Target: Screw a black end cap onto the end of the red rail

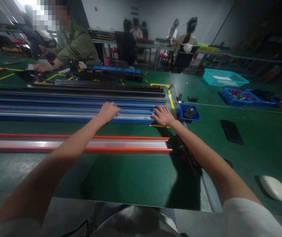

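A row of long blue rails [136,117] lies side by side across the green table. My left hand [107,112] rests on top of them with its fingers reaching over the rails, a little bent and apart. At the rails' right end, my right hand [164,116] touches them with its fingers spread. Neither hand lifts anything, and the undersides of both are hidden. Nearer to me lies a long channel with orange edges [131,150] and a pale inside, passing under my left forearm. A dark power tool [186,156] lies beside my right forearm.
Right of the rails stands a small blue bin [196,113] with dark parts. Farther right are a black phone-like slab [232,131], a white computer mouse [275,188], blue trays [237,101] and a turquoise basket [226,80]. Across the table, a co-worker in a green sleeve [78,46] handles wires.
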Available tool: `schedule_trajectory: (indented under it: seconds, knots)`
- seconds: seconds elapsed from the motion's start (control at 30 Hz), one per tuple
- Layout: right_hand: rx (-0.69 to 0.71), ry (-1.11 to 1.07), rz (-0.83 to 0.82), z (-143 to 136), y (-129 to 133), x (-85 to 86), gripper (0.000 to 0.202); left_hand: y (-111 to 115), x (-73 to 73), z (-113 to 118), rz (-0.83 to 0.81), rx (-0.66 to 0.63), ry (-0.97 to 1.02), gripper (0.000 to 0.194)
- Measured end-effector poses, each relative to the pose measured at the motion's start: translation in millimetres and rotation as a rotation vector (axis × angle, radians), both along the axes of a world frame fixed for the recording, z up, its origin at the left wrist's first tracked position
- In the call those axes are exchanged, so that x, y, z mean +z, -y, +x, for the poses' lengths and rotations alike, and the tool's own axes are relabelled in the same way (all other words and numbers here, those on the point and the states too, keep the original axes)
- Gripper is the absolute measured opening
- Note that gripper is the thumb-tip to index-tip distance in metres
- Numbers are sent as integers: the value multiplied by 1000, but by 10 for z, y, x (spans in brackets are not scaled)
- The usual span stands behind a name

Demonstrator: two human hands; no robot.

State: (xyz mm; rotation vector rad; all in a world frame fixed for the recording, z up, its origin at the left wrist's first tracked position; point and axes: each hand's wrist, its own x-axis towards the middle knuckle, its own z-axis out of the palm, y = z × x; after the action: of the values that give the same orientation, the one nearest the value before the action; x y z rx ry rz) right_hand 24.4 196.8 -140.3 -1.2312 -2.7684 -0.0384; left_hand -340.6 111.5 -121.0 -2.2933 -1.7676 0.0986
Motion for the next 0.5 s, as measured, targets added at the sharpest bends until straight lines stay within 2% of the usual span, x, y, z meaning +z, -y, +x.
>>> schedule_trajectory:
  seconds: [0.2, 0.33, 0.43, 0.5]
  knots:
    - [-1, -5, 13, 0, 6, -7, 72, 6, 46, 34, -27, 27, 3, 21]
    - [-11, -17, 21, 1, 11, -5, 74, 16, 138, 79, -35, 72, 12, 22]
    - [-21, -33, 42, 9, 26, 4, 76, 108, 241, 307, -21, 51, 57, 31]
    - [-25, -50, 61, 15, 41, 11, 76, 254, 287, 601, -8, -22, 108, 44]
